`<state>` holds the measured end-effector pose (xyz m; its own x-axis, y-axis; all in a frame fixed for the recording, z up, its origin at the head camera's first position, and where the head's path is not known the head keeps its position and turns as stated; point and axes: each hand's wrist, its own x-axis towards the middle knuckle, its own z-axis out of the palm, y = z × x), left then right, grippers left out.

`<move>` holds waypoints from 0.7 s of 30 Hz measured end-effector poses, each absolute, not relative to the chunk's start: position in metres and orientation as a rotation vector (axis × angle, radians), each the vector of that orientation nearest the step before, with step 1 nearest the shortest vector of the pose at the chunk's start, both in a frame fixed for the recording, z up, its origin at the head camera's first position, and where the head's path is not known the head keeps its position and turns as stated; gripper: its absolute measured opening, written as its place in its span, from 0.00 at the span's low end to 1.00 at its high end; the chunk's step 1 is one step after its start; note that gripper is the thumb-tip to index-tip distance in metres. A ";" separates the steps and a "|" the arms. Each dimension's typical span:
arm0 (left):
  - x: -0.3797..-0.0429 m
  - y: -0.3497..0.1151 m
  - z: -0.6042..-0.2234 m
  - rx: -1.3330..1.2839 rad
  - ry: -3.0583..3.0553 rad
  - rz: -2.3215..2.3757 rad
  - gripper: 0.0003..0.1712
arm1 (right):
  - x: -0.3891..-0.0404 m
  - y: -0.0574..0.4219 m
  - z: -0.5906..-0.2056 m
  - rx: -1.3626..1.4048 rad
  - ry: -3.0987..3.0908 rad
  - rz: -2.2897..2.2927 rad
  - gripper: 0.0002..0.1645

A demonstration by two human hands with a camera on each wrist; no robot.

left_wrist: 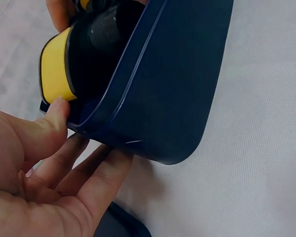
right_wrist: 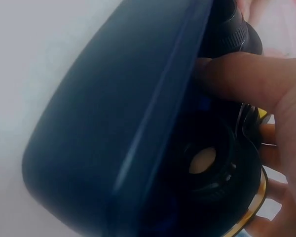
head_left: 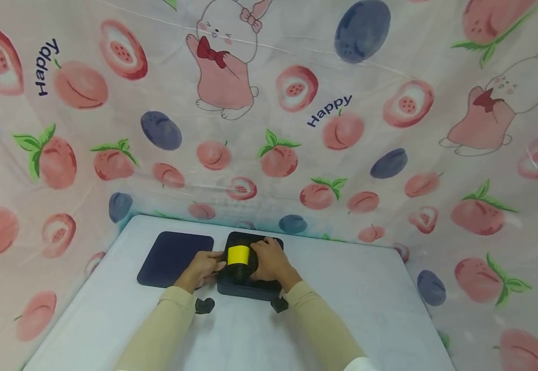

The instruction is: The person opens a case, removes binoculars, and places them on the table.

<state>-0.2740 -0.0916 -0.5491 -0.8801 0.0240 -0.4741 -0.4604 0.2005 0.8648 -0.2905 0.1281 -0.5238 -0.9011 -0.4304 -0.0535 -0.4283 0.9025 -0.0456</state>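
A dark navy box (head_left: 248, 293) stands open near the back of the white table. Inside it lies a pair of black binoculars (right_wrist: 222, 148) with a yellow panel (left_wrist: 55, 69) and a gold ring round one end. At the box's left side is my left hand (head_left: 205, 266), its thumb at the lower edge of the yellow panel and its other fingers against the box's outer wall. My right hand (head_left: 271, 262) reaches in from the right and grips the binoculars, thumb by the eyepieces and fingers round the far side.
A flat navy lid (head_left: 173, 257) lies left of the box, close to the left hand. Behind the table (head_left: 343, 299) hangs a fruit-and-rabbit printed cloth (head_left: 250, 134). Small black wrist cameras (head_left: 205, 305) show under both wrists.
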 end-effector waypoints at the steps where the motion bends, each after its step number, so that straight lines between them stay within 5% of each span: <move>1: -0.274 -0.092 -0.549 -0.406 2.099 1.727 0.33 | -0.290 0.129 -0.522 -0.676 3.005 -0.052 0.57; 21: -0.272 -0.091 -0.547 -0.417 2.033 1.789 0.33 | -0.288 0.157 -0.491 -0.679 2.987 -0.124 0.58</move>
